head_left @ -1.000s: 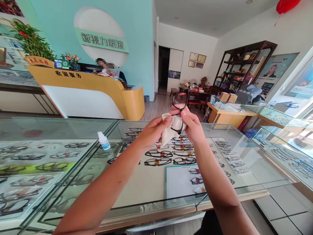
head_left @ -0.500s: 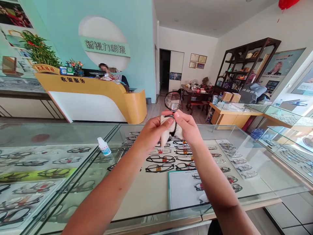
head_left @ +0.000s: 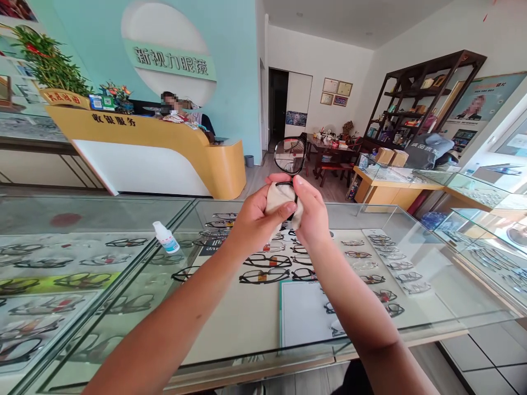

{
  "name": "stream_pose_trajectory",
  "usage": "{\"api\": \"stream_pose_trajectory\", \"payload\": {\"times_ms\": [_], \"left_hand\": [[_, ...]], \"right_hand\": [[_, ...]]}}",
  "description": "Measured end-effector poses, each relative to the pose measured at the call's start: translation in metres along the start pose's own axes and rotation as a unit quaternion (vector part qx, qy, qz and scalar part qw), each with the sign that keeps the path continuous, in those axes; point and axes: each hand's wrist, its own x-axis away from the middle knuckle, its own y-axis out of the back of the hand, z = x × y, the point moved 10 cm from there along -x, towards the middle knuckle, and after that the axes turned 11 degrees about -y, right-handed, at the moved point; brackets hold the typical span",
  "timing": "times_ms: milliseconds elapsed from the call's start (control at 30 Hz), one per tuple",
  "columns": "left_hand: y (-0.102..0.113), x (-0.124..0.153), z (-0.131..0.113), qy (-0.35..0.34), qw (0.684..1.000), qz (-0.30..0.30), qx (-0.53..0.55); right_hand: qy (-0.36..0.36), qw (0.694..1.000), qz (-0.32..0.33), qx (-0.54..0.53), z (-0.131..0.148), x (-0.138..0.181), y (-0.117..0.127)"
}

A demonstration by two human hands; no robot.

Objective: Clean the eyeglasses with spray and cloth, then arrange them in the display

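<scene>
Both hands are raised above the glass display counter (head_left: 230, 329). My left hand (head_left: 255, 219) pinches a white cleaning cloth (head_left: 275, 198) around the lower lens of black-framed glasses (head_left: 290, 156). My right hand (head_left: 310, 216) grips the same glasses from the other side, thumb on top. The upper lens sticks up clear of both hands; the lower one is hidden by cloth and fingers.
A small white dropper bottle (head_left: 166, 237) stands on the counter glass to the left. Many spectacle frames (head_left: 263, 276) lie inside the case below. A person sits behind the yellow reception desk (head_left: 164, 153). More glass cases (head_left: 473, 219) run along the right.
The glasses and both hands have drifted a little left and up in the picture, and the cloth is bunched tighter under my left thumb. The camera view has shifted slightly.
</scene>
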Motion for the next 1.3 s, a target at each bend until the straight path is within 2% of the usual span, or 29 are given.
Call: {"api": "stream_pose_trajectory", "payload": {"times_ms": [167,367,500,633,833,967,1100,1300], "left_hand": [[0.007,0.004,-0.005,-0.048,0.995,-0.075,-0.046],[0.017,0.012,-0.003,-0.062,0.983,-0.167,-0.05],[0.018,0.013,0.001,-0.062,0.982,-0.18,-0.021],[0.018,0.012,0.007,-0.059,0.986,-0.153,-0.011],[0.013,0.008,0.018,-0.011,0.998,-0.062,0.024],[0.011,0.004,0.012,-0.007,0.998,-0.03,0.048],[0.004,0.002,0.011,0.029,0.997,0.03,0.067],[-0.003,0.003,0.008,0.037,0.994,0.1,0.033]], "right_hand": [[0.033,0.998,-0.006,0.047,-0.003,0.006,-0.013],[0.053,0.996,0.007,0.067,0.001,0.01,-0.02],[0.046,0.998,0.017,0.034,-0.002,0.01,-0.02],[0.007,1.0,0.007,-0.013,-0.008,0.006,-0.015],[-0.022,0.996,-0.005,-0.081,-0.002,0.004,-0.007],[-0.041,0.993,-0.011,-0.113,-0.003,0.001,-0.002],[-0.048,0.989,0.006,-0.139,-0.005,-0.001,0.0],[-0.067,0.989,-0.011,-0.129,-0.007,-0.002,0.004]]}}
